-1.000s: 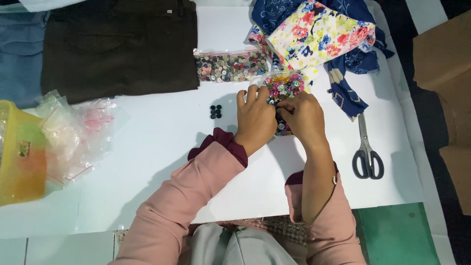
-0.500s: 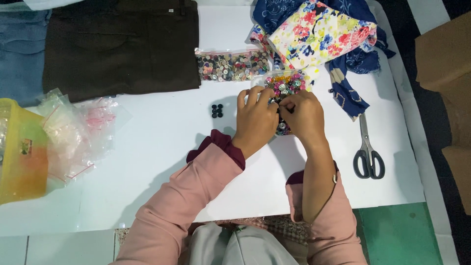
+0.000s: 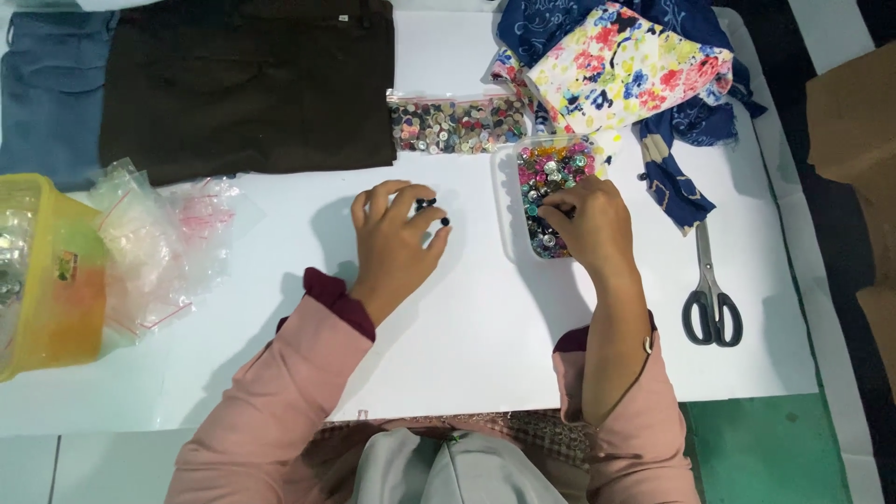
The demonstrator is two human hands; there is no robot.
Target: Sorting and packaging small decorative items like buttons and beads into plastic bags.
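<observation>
My left hand [image 3: 397, 238] rests on the white table [image 3: 467, 317], fingertips on a small cluster of black buttons [image 3: 431, 210]. My right hand [image 3: 590, 224] reaches into a clear plastic container [image 3: 551, 191] full of mixed coloured buttons, fingers curled among them; whether it grips a button is hidden. A zip bag of buttons [image 3: 457, 124] lies just beyond the container.
Dark brown trousers [image 3: 247, 84] and blue jeans [image 3: 51, 89] lie at the back left. Floral and blue fabrics [image 3: 635, 70] are piled at the back right. Scissors [image 3: 709, 294] lie to the right. A yellow tub [image 3: 42, 271] and empty plastic bags [image 3: 154, 243] sit left.
My left hand moved left, away from the container, down to the black buttons on the table. My right hand stayed at the container.
</observation>
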